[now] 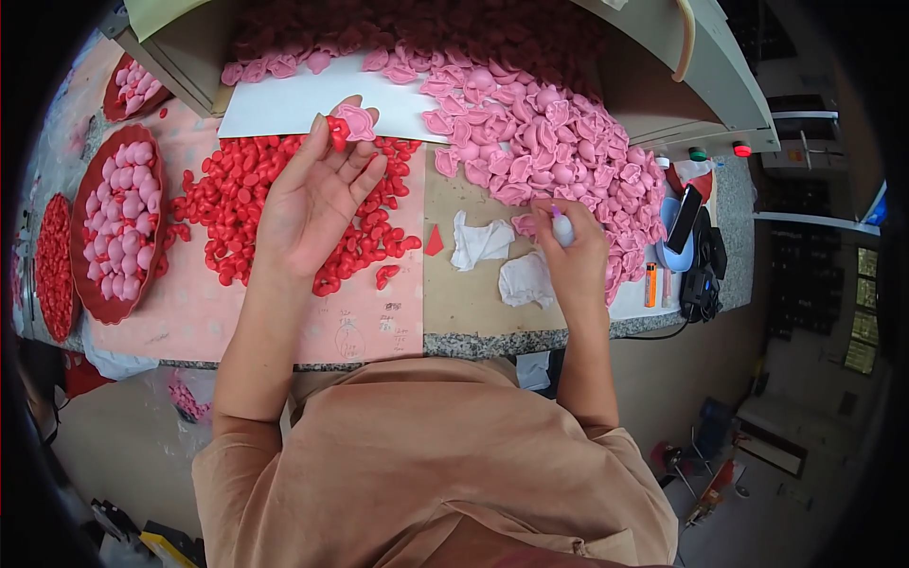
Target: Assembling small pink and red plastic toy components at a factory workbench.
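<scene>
Palm up over the pile of small glossy red pieces (248,204), my left hand (317,204) pinches a red piece (338,131) between thumb and fingers. A pink frilled piece (357,123) sits at the same fingertips, touching or close to the red one; the exact contact is hidden. My right hand (579,254) is closed around a small white squeeze bottle (562,229) with a purple tip. It is beside the large heap of pink shell-like pieces (530,142). Below the right hand's wrist side lies a crumpled white tissue (526,280), with another tissue (480,240) farther left.
At left stand a red scalloped tray (95,292) of pink balls and red pieces, and a tray (57,270) of red bits. A box-like housing (701,85) overhangs the heap. At right lie an orange tube (650,285), a phone (685,220) and black cables (701,284).
</scene>
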